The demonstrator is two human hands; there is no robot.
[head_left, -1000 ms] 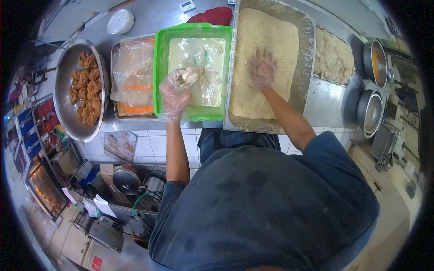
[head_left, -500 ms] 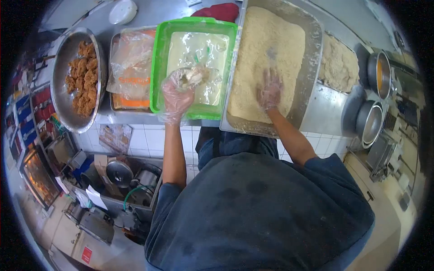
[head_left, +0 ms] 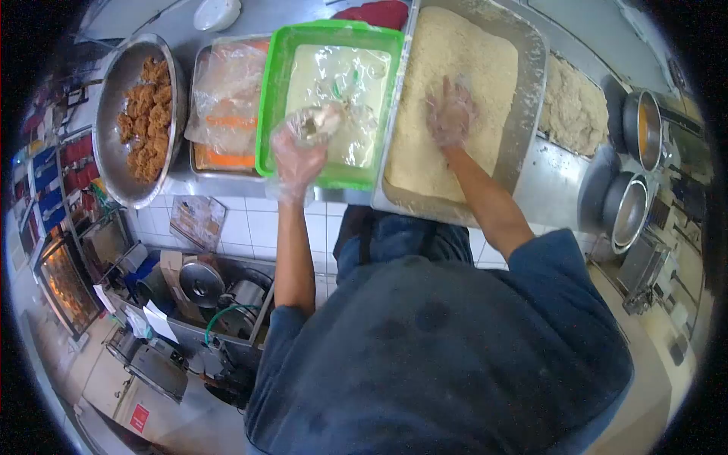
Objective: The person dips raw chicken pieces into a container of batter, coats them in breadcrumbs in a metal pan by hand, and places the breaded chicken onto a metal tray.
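Note:
My left hand (head_left: 298,155), in a clear plastic glove, is closed on a pale, wet piece of raw chicken (head_left: 328,120). It holds the piece over the near left part of a green tub (head_left: 268,98) of milky batter (head_left: 322,72). My right hand (head_left: 453,114), also gloved, lies palm down on pale flour (head_left: 428,49) in a deep metal pan (head_left: 523,91). Its fingers are spread, pointing away from me, with nothing visible in them. What lies beneath that palm is hidden.
On the left, a steel bowl (head_left: 102,114) holds browned fried pieces (head_left: 148,114). Beside it is a tray under a plastic bag (head_left: 227,98). Clumpy flour (head_left: 572,102) fills another tray at right, near round metal pots (head_left: 629,212). A red cloth (head_left: 375,13) lies behind.
My right hand has moved farther across the flour, away from me, and its fingers are more spread. My left hand still holds the chicken over the tub. The whole view has shifted slightly.

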